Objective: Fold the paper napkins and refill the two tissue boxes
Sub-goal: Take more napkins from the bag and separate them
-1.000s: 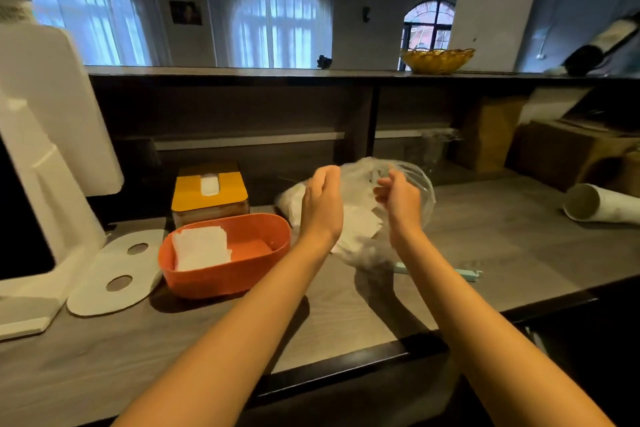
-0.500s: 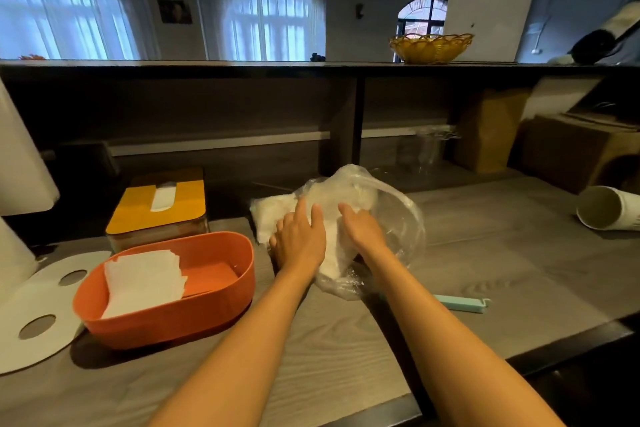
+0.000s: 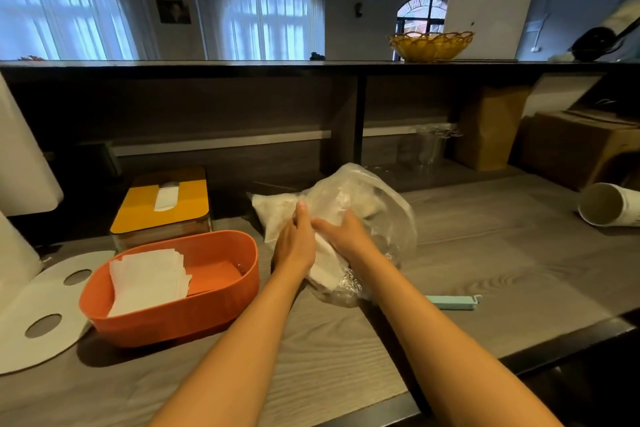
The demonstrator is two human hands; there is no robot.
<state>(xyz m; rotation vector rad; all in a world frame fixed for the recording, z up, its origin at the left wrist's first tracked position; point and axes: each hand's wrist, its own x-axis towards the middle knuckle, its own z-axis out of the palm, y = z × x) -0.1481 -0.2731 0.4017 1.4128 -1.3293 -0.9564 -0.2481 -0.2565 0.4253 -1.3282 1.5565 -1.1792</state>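
Observation:
A clear plastic bag [image 3: 377, 204] holding a stack of white napkins [image 3: 277, 215] lies on the counter at centre. My left hand [image 3: 294, 244] rests flat on the napkins at the bag's mouth, fingers straight. My right hand [image 3: 344, 236] lies on the bag beside it, fingers stretched toward the left hand, tips partly hidden by plastic. To the left stands an orange tub [image 3: 180, 312] with folded napkins [image 3: 147, 277] in its left half. Behind it sits a yellow-lidded tissue box [image 3: 138, 218] with a tissue [image 3: 166, 198] in its slot.
A teal bag clip [image 3: 453, 302] lies right of my right forearm. A white oval lid with two holes [image 3: 20, 315] lies at far left beside a white appliance [image 3: 17, 163]. A white roll [image 3: 609, 206] lies at far right, with cardboard boxes [image 3: 571, 146] behind it.
The bag was held up off the counter one second ago; it now lies on the counter with both hands pressed on it. The view has shifted to the right and closer.

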